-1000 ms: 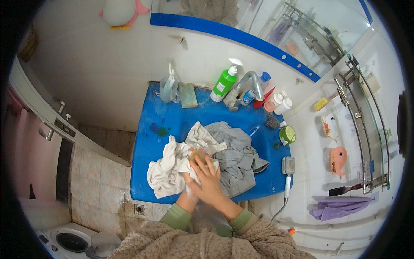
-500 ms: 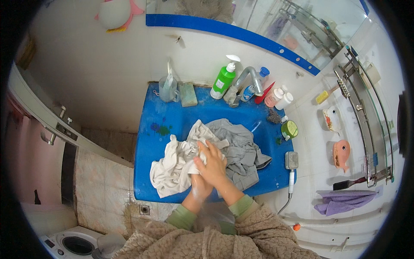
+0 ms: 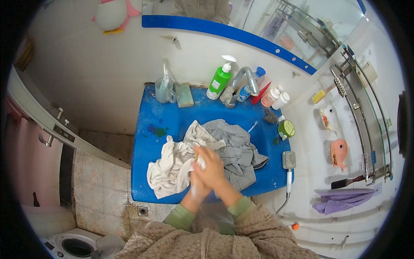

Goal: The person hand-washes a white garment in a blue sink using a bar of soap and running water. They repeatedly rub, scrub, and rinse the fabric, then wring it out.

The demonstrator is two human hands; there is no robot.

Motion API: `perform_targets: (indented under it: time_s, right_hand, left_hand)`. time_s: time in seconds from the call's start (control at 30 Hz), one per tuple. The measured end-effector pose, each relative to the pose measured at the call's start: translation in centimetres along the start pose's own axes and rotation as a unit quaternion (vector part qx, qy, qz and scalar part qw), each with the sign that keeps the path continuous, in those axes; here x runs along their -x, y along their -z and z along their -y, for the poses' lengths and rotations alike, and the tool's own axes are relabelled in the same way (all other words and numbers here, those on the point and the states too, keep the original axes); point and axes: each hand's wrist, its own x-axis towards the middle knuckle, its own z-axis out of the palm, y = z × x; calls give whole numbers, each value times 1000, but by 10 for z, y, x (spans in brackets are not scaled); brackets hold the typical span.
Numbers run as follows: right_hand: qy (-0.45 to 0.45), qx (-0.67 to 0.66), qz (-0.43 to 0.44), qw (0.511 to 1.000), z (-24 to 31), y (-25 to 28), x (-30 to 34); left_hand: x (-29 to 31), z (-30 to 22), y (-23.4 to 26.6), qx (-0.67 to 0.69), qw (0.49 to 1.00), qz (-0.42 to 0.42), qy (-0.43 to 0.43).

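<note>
A crumpled off-white cloth garment lies over the near left part of the blue sink, wet-looking and folded on itself. My right hand is closed over a bunched bit of it, its fingers slightly smeared by motion. Beneath, my left hand is closed on the same cloth, with its fingers mostly hidden; whitish suds show on its wrist. A grey garment lies heaped in the basin, touching the white one on its right.
Along the back stand a clear mug, a soap block, a green pump bottle, the tap and small bottles. A green tub and shower head sit at right. A metal rack lines the right wall.
My right hand has curled in from lying flatter on the white cloth, and its fingers now close around a bunched part. The view has shifted slightly.
</note>
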Motion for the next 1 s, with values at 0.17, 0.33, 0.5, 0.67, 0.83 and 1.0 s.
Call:
perform_targets:
  time_s: [0.17,0.33,0.5,0.67,0.83,1.0]
  right_hand:
    - [27,2,20,999,0,6,4]
    - [84,62,23,994,17,-11,17]
    - [-10,88,24,996,-15,6,-16]
    - [171,62,140,973,-8,7,30]
    - [108,-219,109,964,-29,2,33]
    - [-122,-669,-149,718,-11,41,12]
  left_hand:
    - [2,-1,11,-73,996,-21,-38]
    - [1,2,31,-5,988,150,-38]
    - [1,-14,-26,43,999,-5,-22]
    - [2,-20,2,-31,997,48,-46]
    - [-6,-24,7,73,986,148,26]
    - [-15,-7,21,56,997,60,6]
